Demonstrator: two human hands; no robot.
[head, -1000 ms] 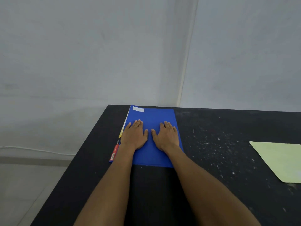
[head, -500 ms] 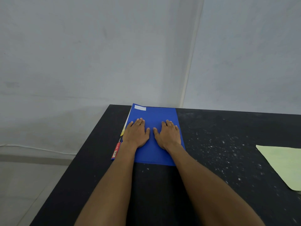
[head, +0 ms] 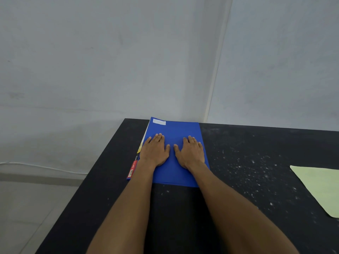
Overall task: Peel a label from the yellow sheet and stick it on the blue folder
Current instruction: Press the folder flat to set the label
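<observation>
I see my left hand (head: 155, 151) and right hand (head: 191, 152) lying flat, fingers spread, side by side on the blue folder (head: 176, 129); the label (head: 159, 122) sits beyond the left fingertips.

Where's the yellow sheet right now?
The yellow sheet lies flat on the black table at the far right, well away from the blue folder.

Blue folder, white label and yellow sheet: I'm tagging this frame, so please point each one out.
blue folder (head: 180, 131), head view, bare cover beyond the fingertips.
white label (head: 159, 122), head view, middle of the label at the folder's far left corner.
yellow sheet (head: 320, 186), head view, middle of its visible part.
</observation>
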